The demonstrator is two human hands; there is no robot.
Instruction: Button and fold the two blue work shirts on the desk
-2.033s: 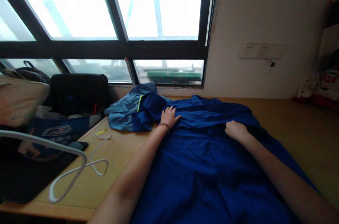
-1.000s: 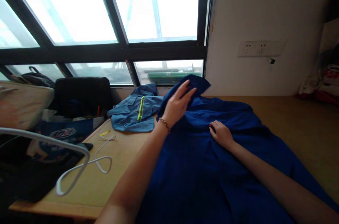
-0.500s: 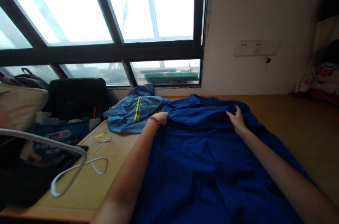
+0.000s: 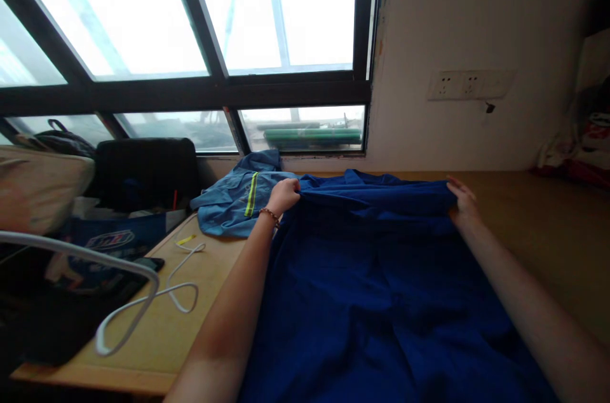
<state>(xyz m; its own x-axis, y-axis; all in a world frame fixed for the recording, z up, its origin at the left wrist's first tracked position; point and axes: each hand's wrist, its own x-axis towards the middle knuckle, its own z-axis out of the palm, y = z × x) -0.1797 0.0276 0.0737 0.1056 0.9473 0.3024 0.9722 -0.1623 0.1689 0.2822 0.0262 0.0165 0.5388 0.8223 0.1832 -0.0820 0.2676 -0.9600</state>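
A dark blue garment (image 4: 376, 282) lies spread over a wooden table (image 4: 538, 231) in front of me. My left hand (image 4: 284, 194) is closed on the garment's far left corner, a beaded bracelet on its wrist. My right hand (image 4: 461, 202) grips the far right corner, fingers curled over the cloth. Between the two hands the far edge is pulled out straight and a little raised. Beside my left hand lies a lighter blue garment (image 4: 238, 203) with a yellow-green stripe.
A white clothes hanger (image 4: 143, 307) lies at the table's left edge. Left of the table are a black bag (image 4: 145, 168), a cream bag (image 4: 38, 184) and a blue printed bag (image 4: 114, 241). A window spans the back; wall sockets (image 4: 469, 84) sit at right.
My left hand lifted and folded a flap of the dark garment inward. Both hands have since moved apart to the far corners and drawn the edge taut.
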